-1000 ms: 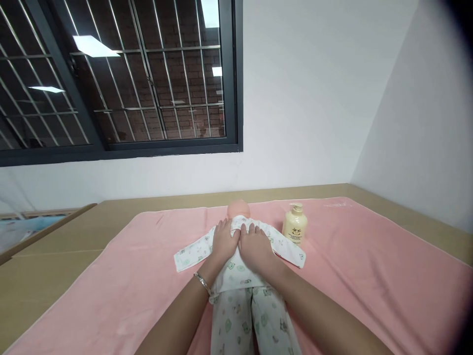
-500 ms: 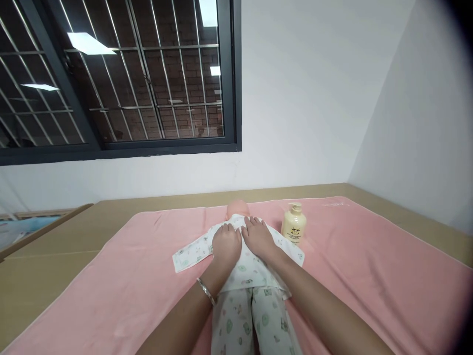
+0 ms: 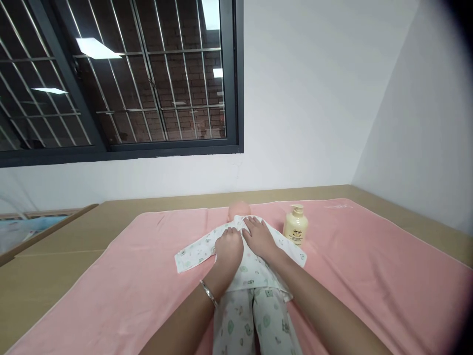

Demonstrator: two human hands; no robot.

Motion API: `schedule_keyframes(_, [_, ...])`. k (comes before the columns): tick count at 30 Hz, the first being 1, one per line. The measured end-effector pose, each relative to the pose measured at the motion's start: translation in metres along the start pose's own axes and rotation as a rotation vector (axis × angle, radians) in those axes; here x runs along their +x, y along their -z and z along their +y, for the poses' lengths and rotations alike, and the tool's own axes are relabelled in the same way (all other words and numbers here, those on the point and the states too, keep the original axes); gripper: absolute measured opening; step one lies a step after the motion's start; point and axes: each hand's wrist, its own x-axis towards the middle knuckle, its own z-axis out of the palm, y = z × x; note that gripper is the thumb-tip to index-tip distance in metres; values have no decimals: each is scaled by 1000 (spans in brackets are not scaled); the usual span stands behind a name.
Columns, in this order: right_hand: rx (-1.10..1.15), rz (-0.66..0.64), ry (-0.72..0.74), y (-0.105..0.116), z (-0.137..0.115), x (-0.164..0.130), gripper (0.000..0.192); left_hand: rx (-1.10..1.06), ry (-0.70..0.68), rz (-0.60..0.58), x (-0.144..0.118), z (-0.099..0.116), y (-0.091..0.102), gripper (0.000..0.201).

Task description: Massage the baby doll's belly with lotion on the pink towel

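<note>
Both hands (image 3: 244, 244) slid slightly lower on doll's shirt (image 3: 199, 249).

left hand (image 3: 229, 250): silver bracelet at wrist | right hand (image 3: 260, 238): bare | no sleeves

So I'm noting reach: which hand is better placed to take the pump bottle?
Right, probably. The right hand rests on the doll's chest, on the side of the pump bottle; the left hand lies farther from it.

- Before you is a tan table (image 3: 66, 236) that meets the wall at its far edge.
- A pink towel (image 3: 369, 266) covers most of it.
- On the towel lie a dressed doll (image 3: 251, 276), mid-table, and a cream pump bottle (image 3: 295, 226), nearer the far right corner.
</note>
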Motion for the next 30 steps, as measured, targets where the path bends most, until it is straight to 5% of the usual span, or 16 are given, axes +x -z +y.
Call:
schedule_keyframes(5, [22, 53, 9, -9, 5, 1, 50, -109, -34, 102, 3, -9, -12, 38])
schedule_keyframes(10, [17, 74, 0, -11, 3, -1, 51, -314, 8, 1, 13, -23, -24, 53])
schedule_keyframes(16, [-6, 49, 14, -6, 5, 0, 52, -382, -5, 50, 13, -25, -26, 52])
schedule_keyframes(22, [-180, 128, 0, 5, -24, -18, 44, -441, -35, 61, 18, -33, -21, 46])
schedule_keyframes(26, [-280, 134, 24, 3, -40, -29, 43, -374, -50, 43, 20, -30, -10, 42])
schedule_keyframes(30, [-168, 84, 22, -1, -22, -16, 48, -136, -20, -34, 14, -17, 2, 34])
